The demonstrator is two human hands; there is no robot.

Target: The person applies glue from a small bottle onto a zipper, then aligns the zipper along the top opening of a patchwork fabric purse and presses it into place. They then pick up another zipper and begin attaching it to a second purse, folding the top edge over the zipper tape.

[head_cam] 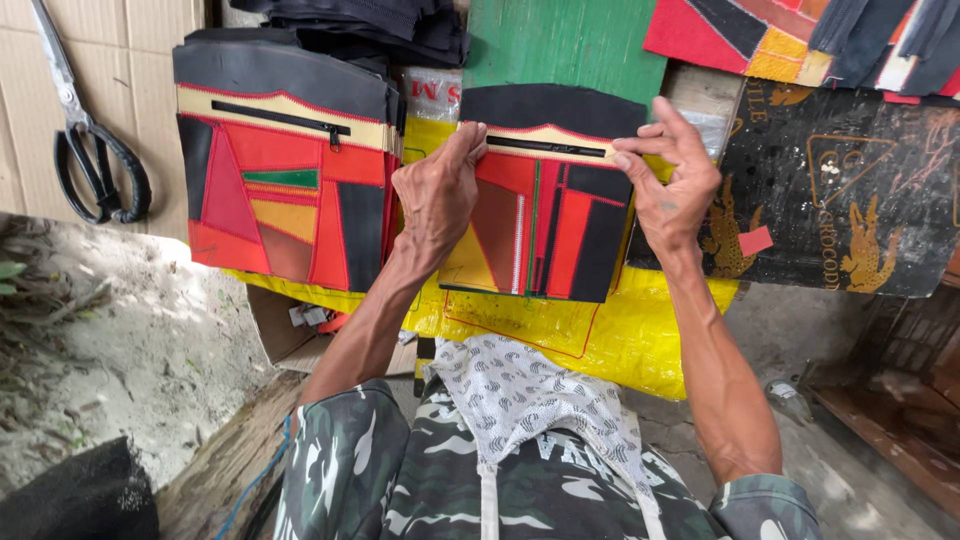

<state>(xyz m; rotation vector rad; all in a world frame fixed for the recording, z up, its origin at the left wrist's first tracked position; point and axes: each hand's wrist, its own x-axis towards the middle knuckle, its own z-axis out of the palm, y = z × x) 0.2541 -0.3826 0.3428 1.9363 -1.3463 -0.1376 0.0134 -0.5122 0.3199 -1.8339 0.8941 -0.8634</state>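
Observation:
A patchwork pouch (pixel 560 210) of red, black, brown and yellow pieces, with a black zipper across a cream band, lies on a yellow plastic sheet (pixel 620 340). My left hand (pixel 435 195) pinches its left upper edge near the zipper's end. My right hand (pixel 670 175) grips the right upper edge, fingers curled over the cream band. To the left rests a stack of similar finished pouches (pixel 285 190), the top one red, orange and green with a zipper.
Large scissors (pixel 90 150) lie on cardboard at the far left. A black printed sheet with gold animal figures (pixel 850 190) sits at the right. More patchwork fabric (pixel 760 35) and dark cloth (pixel 390 20) lie at the back. A green board (pixel 565 40) stands behind the pouch.

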